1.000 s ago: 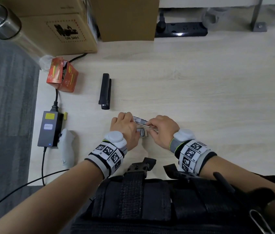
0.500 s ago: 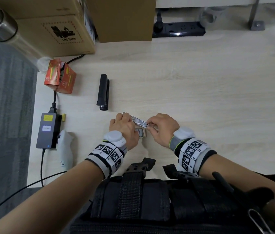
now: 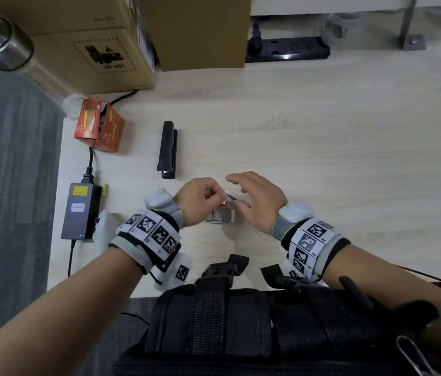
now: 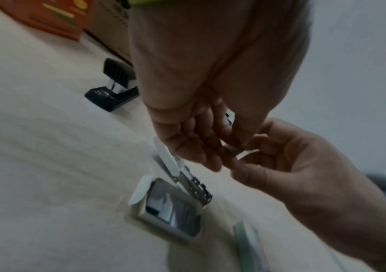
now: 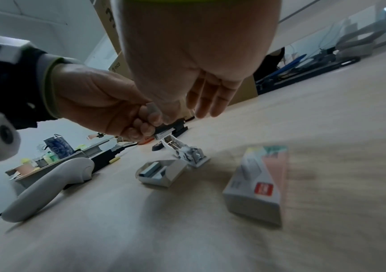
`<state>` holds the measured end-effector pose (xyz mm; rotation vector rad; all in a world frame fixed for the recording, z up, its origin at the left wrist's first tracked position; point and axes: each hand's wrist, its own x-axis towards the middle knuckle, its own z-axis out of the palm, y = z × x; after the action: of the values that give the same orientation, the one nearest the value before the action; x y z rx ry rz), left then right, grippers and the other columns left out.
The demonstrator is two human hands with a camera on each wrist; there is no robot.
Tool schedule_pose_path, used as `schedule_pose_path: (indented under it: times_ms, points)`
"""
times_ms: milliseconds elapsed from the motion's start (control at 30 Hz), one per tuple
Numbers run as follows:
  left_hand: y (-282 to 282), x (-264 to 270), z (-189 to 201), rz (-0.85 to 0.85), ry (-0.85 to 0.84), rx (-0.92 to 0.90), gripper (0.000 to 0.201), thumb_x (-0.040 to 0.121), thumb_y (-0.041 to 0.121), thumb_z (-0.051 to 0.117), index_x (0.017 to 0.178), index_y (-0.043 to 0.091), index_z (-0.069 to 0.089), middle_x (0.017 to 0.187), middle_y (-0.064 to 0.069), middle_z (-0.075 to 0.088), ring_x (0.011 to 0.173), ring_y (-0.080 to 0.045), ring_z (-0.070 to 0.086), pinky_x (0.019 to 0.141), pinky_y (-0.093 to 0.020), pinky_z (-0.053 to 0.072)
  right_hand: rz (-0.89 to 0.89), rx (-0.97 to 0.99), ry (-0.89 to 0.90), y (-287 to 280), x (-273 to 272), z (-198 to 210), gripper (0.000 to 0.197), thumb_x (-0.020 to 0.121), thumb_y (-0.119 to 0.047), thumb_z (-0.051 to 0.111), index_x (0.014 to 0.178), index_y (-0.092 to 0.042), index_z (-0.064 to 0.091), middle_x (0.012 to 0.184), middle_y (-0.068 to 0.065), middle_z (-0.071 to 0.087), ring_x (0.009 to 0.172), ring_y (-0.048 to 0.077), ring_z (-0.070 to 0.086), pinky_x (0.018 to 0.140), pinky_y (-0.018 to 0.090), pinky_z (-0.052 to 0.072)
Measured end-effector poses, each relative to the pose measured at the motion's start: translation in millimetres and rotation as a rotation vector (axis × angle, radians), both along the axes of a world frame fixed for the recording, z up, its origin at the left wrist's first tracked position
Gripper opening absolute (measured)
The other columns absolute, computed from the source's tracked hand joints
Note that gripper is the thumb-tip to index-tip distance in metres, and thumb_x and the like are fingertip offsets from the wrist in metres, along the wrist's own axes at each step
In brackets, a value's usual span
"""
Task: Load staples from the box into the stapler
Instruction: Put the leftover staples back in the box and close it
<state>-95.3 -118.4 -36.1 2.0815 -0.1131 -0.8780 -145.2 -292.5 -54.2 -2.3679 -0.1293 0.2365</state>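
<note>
My left hand (image 3: 220,198) is curled and pinches a short silvery staple strip (image 4: 238,151) between thumb and fingers, just above the open staple box tray (image 3: 220,216). My right hand (image 3: 233,192) hovers beside it with fingers spread and relaxed, thumb close to the strip, holding nothing. A small white stapler (image 4: 182,173) lies opened on the desk next to the tray (image 4: 171,208), its metal channel exposed; the right wrist view shows the white stapler (image 5: 185,152) behind the tray (image 5: 159,173). A black stapler (image 3: 168,149) lies shut farther back.
The staple box's sleeve (image 5: 259,184) lies right of the tray. A white controller (image 5: 52,184) and a power brick (image 3: 79,210) sit at the desk's left edge. A red carton (image 3: 98,127) and cardboard boxes (image 3: 92,50) stand at the back left, a power strip (image 3: 287,50) behind.
Both hands held a long silvery strip together. My right hand has let go and spread its fingers. The left hand keeps a piece pinched and has turned slightly inward.
</note>
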Motion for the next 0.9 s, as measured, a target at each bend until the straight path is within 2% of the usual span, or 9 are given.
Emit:
schedule_pose_path:
  times_ms: [133, 267, 400, 500, 567, 600, 733, 800, 900]
  points:
    - [4, 10, 3, -0.031, 0.215, -0.177, 0.019, 0.093, 0.021, 0.058, 0.086, 0.004, 0.06, 0.069, 0.003, 0.072, 0.065, -0.021, 0.063, 0.064, -0.034, 0.053, 0.03, 0.027, -0.006, 4, 4, 5, 0.023, 0.084, -0.022, 0.064, 0.107, -0.027, 0.062, 0.105, -0.005, 0.064, 0.095, 0.015, 0.058, 0.079, 0.033, 0.048]
    - [6, 15, 3, -0.052, 0.335, -0.261, 0.015, 0.094, 0.015, 0.055, 0.085, 0.004, 0.059, 0.075, -0.004, 0.071, 0.057, -0.01, 0.06, 0.057, -0.024, 0.05, 0.054, 0.03, -0.002, 2, 5, 6, 0.015, 0.083, -0.023, 0.063, 0.097, -0.028, 0.064, 0.095, -0.006, 0.065, 0.091, 0.015, 0.058, 0.076, 0.036, 0.049]
    - [3, 19, 6, -0.012, 0.39, -0.247, 0.014, 0.093, 0.017, 0.057, 0.087, 0.005, 0.061, 0.071, -0.004, 0.072, 0.053, -0.008, 0.058, 0.053, -0.02, 0.049, 0.058, 0.013, -0.038, -1, 3, 5, 0.014, 0.083, -0.021, 0.064, 0.097, -0.023, 0.065, 0.088, -0.003, 0.066, 0.084, 0.018, 0.059, 0.07, 0.034, 0.049]
    - [-1, 26, 3, 0.079, 0.053, 0.017, 0.012, 0.091, 0.022, 0.058, 0.085, 0.015, 0.064, 0.065, 0.005, 0.071, 0.052, -0.008, 0.054, 0.053, -0.022, 0.044, 0.031, -0.062, -0.001, -6, 5, 3, 0.014, 0.084, -0.027, 0.064, 0.096, -0.02, 0.064, 0.089, -0.001, 0.065, 0.083, 0.02, 0.059, 0.068, 0.034, 0.048]
    - [5, 31, -3, 0.067, -0.255, 0.16, 0.005, 0.087, 0.027, 0.062, 0.09, 0.025, 0.064, 0.078, 0.01, 0.066, 0.062, -0.009, 0.054, 0.06, -0.024, 0.044, -0.006, -0.111, 0.052, -11, 6, 0, 0.013, 0.085, -0.029, 0.063, 0.095, -0.021, 0.063, 0.09, -0.004, 0.063, 0.082, 0.018, 0.058, 0.067, 0.031, 0.046]
    - [10, 33, -7, -0.007, -0.343, 0.194, 0.014, 0.085, 0.029, 0.065, 0.098, 0.027, 0.063, 0.09, 0.01, 0.062, 0.069, -0.009, 0.054, 0.067, -0.025, 0.045, -0.022, -0.138, 0.078, -13, 6, -2, 0.011, 0.085, -0.03, 0.062, 0.094, -0.023, 0.062, 0.089, -0.005, 0.062, 0.081, 0.017, 0.057, 0.066, 0.03, 0.045]
    - [24, 34, -27, -0.382, -0.394, 0.296, 0.054, 0.076, 0.032, 0.071, 0.125, 0.032, 0.049, 0.125, 0.004, 0.045, 0.106, -0.017, 0.051, 0.091, -0.035, 0.047, -0.051, -0.229, 0.184, -13, 5, -9, 0.011, 0.086, -0.036, 0.059, 0.093, -0.027, 0.061, 0.082, -0.01, 0.058, 0.077, 0.017, 0.057, 0.063, 0.03, 0.046]
    - [25, 33, -34, -0.49, -0.394, 0.374, 0.052, 0.078, 0.023, 0.068, 0.125, 0.03, 0.047, 0.126, 0.003, 0.045, 0.107, -0.02, 0.051, 0.091, -0.038, 0.048, -0.05, -0.258, 0.229, -11, 5, -10, 0.011, 0.086, -0.036, 0.059, 0.094, -0.028, 0.06, 0.083, -0.01, 0.058, 0.078, 0.017, 0.058, 0.063, 0.029, 0.044]
    - [21, 32, -36, -0.498, -0.42, 0.4, 0.027, 0.084, 0.02, 0.062, 0.11, 0.027, 0.054, 0.107, 0.003, 0.054, 0.094, -0.021, 0.054, 0.076, -0.033, 0.046, -0.04, -0.29, 0.25, -6, 6, -9, 0.012, 0.086, -0.034, 0.058, 0.096, -0.027, 0.06, 0.091, -0.005, 0.064, 0.081, 0.021, 0.059, 0.065, 0.03, 0.045]
